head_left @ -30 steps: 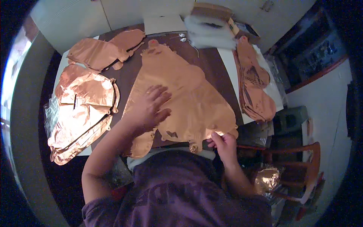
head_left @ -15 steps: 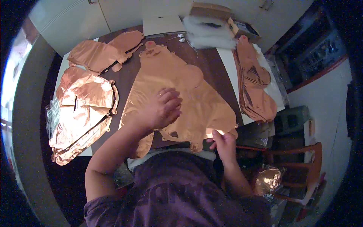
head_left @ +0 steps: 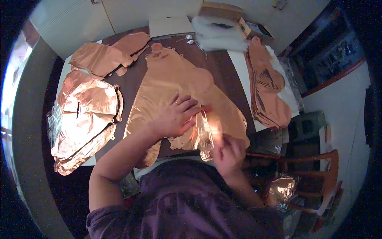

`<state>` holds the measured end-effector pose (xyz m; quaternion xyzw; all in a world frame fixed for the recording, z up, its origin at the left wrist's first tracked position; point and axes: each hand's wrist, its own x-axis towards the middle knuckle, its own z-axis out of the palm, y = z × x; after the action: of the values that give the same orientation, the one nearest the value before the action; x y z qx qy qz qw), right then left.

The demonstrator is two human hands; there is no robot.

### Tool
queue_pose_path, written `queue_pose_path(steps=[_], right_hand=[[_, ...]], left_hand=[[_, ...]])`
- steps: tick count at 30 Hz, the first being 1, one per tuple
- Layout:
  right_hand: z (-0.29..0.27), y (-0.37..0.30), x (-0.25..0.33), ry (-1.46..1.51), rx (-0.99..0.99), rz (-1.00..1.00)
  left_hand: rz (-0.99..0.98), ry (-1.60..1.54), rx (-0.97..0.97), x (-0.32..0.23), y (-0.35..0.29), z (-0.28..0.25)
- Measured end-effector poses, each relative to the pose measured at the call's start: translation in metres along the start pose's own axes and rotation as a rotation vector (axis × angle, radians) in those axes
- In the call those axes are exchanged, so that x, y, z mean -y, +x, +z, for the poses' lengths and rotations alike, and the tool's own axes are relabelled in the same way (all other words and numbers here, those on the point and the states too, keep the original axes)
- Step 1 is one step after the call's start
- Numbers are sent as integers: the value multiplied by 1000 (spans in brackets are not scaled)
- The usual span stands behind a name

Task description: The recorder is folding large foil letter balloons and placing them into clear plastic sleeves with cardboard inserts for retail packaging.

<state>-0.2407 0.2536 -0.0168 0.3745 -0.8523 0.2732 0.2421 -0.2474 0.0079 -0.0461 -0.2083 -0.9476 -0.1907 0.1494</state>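
A flat, uninflated copper-coloured foil balloon point(head_left: 169, 81) is spread over the middle of the dark table, its broad end nearest me. My left hand point(head_left: 177, 116) rests on its lower middle with the fingers stretched out; a ring is on one finger. At the near right, my right hand point(head_left: 230, 153) is closed, blurred by motion, gripping the balloon's edge. The foil between the hands is lifted and creased, catching bright light. Exactly where the right fingertips pinch is smeared.
More flat copper foil balloons lie in piles: a shiny one point(head_left: 89, 99) at left, another point(head_left: 99, 57) at far left, several at right point(head_left: 264, 85). At the back are clear plastic packaging point(head_left: 219, 36) and an open box point(head_left: 256, 30). A wooden chair point(head_left: 310, 173) stands at near right.
My right hand has moved left and slightly nearer me, pulling up the balloon's foil. The left hand has shifted slightly right and flattened, its fingers now stretched out.
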Motion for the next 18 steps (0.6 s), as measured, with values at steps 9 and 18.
queue_pose_path(steps=[9, 18], right_hand=[[6, 14, -13, 572, 373, -262], [38, 45, -60, 35, 441, -268]], left_hand=[[5, 21, 145, 3, -5, -10], [2, 14, 77, 3, -3, -5]])
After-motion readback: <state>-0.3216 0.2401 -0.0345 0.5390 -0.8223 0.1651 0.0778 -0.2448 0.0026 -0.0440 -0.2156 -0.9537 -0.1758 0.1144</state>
